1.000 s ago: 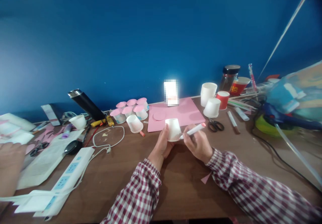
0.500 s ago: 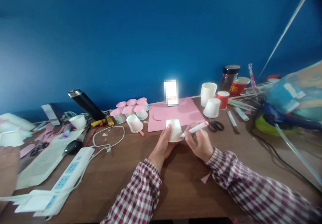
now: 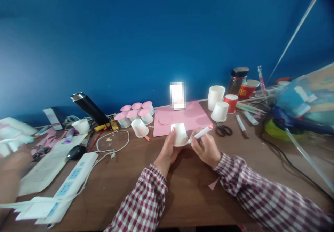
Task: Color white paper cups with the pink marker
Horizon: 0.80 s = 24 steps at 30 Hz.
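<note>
My left hand (image 3: 169, 148) is closed around a white paper cup (image 3: 180, 135), its thumb on the near side and its fingers partly hidden beneath. The cup is tipped upside down, with its rim low. In my right hand (image 3: 206, 145) I grip a white marker (image 3: 203, 132) with a reddish end; its tip points down-left at the cup's lower right edge. Whether the tip touches the cup I cannot tell. Behind the cup lies pink paper (image 3: 188, 113) with a pink disc (image 3: 165, 120) on it.
Several pink-topped cups (image 3: 132, 115) and a white cup (image 3: 140, 128) stand left. Right are stacked cups (image 3: 216, 98), a red cup (image 3: 231, 103), scissors (image 3: 223, 130) and a glue gun (image 3: 289, 119). A power strip (image 3: 68, 186) and another person's blurred hand (image 3: 18, 159) are far left.
The cup in my left hand has shifted slightly left and tilted a little. My right hand's marker has moved slightly left with it. The other person's hand at far left has moved right.
</note>
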Tool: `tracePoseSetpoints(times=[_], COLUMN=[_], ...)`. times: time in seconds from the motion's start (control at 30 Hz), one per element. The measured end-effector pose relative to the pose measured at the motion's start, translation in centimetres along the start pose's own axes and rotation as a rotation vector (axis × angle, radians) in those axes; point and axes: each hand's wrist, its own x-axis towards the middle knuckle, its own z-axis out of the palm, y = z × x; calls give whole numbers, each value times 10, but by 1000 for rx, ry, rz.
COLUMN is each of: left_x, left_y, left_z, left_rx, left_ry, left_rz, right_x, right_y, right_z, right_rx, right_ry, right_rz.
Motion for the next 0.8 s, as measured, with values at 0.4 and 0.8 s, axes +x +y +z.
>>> tracePoseSetpoints(times=[0.4,0.8], left_x=[-2,-2], left_y=[0,0], left_z=[1,1], left_rx=[19,17], left_ry=[-56,-42], left_rz=[-42,-46], right_x=[-1,-1], right_y=[1,0], right_z=[-1,0], right_rx=[27,23], right_ry=[68,98], right_rz=[11,-21])
